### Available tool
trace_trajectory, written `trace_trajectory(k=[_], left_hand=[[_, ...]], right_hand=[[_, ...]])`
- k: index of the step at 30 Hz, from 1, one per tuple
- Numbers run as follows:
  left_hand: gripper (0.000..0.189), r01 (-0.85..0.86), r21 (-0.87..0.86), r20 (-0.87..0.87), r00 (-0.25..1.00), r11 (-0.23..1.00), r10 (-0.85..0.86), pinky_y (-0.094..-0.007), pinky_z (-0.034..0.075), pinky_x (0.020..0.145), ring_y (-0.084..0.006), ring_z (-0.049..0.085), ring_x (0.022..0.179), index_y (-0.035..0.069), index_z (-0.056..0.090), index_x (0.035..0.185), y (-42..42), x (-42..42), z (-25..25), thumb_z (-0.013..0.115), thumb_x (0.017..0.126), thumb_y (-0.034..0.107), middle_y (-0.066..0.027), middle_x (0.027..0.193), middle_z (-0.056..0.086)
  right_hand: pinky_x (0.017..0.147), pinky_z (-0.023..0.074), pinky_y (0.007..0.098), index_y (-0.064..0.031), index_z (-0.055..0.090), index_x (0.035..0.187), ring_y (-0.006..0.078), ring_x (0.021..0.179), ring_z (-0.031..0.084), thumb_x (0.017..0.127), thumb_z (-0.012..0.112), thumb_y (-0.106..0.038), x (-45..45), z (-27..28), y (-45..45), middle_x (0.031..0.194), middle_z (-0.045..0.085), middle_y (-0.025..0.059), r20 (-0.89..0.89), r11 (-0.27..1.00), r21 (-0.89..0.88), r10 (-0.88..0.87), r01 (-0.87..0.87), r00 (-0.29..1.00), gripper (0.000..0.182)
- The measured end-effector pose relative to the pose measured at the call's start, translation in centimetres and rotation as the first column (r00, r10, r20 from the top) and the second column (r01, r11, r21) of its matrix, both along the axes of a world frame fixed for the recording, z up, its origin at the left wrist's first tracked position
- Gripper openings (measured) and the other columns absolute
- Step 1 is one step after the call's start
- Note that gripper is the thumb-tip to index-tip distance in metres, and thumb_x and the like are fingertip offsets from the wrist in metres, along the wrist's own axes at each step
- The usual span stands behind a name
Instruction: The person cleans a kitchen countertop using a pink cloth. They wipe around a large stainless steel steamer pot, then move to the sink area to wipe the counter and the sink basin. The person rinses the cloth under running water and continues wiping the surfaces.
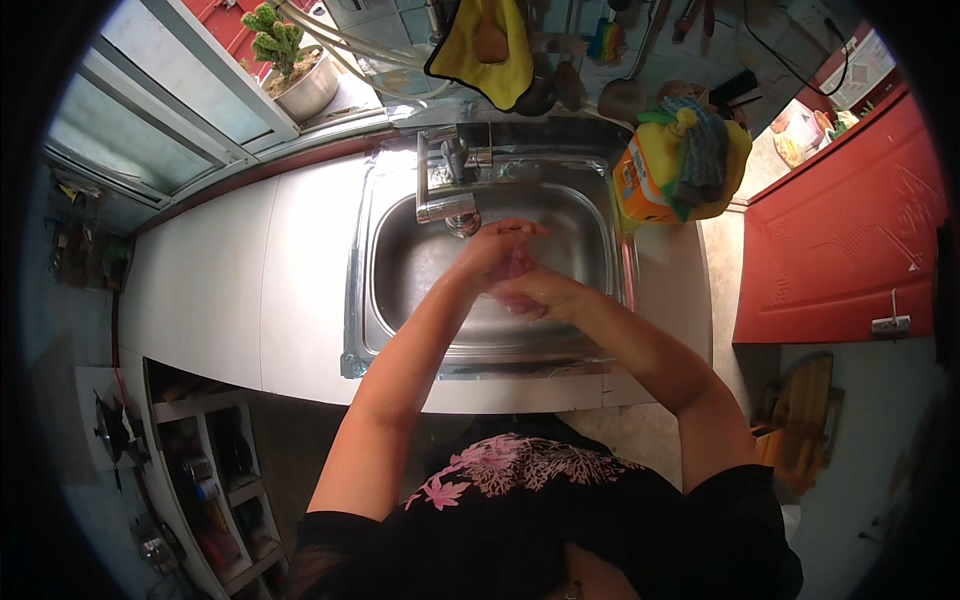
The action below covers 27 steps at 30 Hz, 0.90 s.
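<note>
My two hands meet over the stainless steel sink basin (420,277). Between them is a wet-looking pink thing (519,260), which is blurred and may be a cloth. My left hand (491,251) covers it from above, with its fingers reaching to the right. From the lower right, my right hand (541,291) closes around it, and pink shows below that hand too. The chrome faucet (448,208) stands behind my left hand, its spout bent over the basin's back left. My fingers hide most of the pink thing.
A white countertop (202,277) extends to the left. On the right stands a yellow-and-orange jug (645,176) with a grey-blue cloth (701,146) over it. A yellow towel (491,45) and utensils hang behind the sink. Beyond the right end is a red door (840,247).
</note>
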<state>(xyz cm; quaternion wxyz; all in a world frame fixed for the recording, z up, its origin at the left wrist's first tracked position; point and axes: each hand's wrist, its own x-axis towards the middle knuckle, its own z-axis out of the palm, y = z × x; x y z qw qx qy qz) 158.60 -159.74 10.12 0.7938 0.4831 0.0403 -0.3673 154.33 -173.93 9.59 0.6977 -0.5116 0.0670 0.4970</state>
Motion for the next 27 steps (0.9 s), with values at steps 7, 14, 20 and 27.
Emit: trace_trajectory(k=[7, 14, 20, 27], left_hand=[[0.02, -0.709, 0.566, 0.822, 0.453, 0.42, -0.345, -0.0325, 0.052, 0.063, -0.0221, 0.061, 0.061, 0.001, 0.067, 0.093, 0.5, 2.1, -19.1, 0.053, 0.089, 0.014, -0.01, 0.067, 0.061], [0.057, -0.027, 0.432, 0.212, 0.974, 0.901, -0.072, -0.0352, 0.048, 0.085, -0.0246, 0.062, 0.09, 0.005, 0.059, 0.118, -1.2, 0.2, -12.4, 0.053, 0.089, 0.054, -0.0129, 0.089, 0.064], [0.076, -0.067, -0.447, -0.118, 0.993, 0.892, 0.015, -0.0423, 0.046, 0.092, -0.0256, 0.058, 0.1, 0.005, 0.039, 0.14, -0.9, -2.2, -2.4, 0.045, 0.09, 0.062, -0.0143, 0.106, 0.059], [0.057, 0.234, -0.579, 0.339, 0.94, 0.781, -0.03, -0.0392, 0.05, 0.089, -0.0195, 0.06, 0.083, 0.002, 0.04, 0.139, -1.3, -2.1, 8.0, 0.059, 0.091, 0.026, -0.0106, 0.1, 0.058]], right_hand=[[0.056, 0.0491, 0.0383, -0.0069, 0.06, 0.096, 0.0261, 0.068, 0.063, 0.075, 0.07, -0.026, 0.5, -9.5, 4.0, 0.08, 0.065, 0.0129, 0.698, 0.734, -0.635, 0.41, 0.241, 0.588, 0.03], [0.036, 0.0394, 0.028, -0.0033, 0.057, 0.093, 0.0137, 0.045, 0.05, 0.08, 0.066, -0.031, -0.7, -10.9, 0.4, 0.064, 0.057, 0.0039, 0.25, 0.893, -0.437, 0.008, 0.105, 0.968, 0.032], [0.034, 0.0297, 0.018, -0.001, 0.054, 0.106, 0.0081, 0.045, 0.038, 0.089, 0.059, -0.038, -2.4, -0.3, 0.2, 0.07, 0.044, 0.0015, -0.562, 0.578, 0.693, 0.06, 0.431, 0.825, 0.041], [0.039, 0.0331, 0.0184, 0.0001, 0.044, 0.121, 0.0082, 0.056, 0.044, 0.091, 0.057, -0.045, -5.5, 7.1, 0.7, 0.091, 0.049, 0.0062, -0.439, 0.292, 0.867, 0.062, 0.404, 0.896, 0.056]])
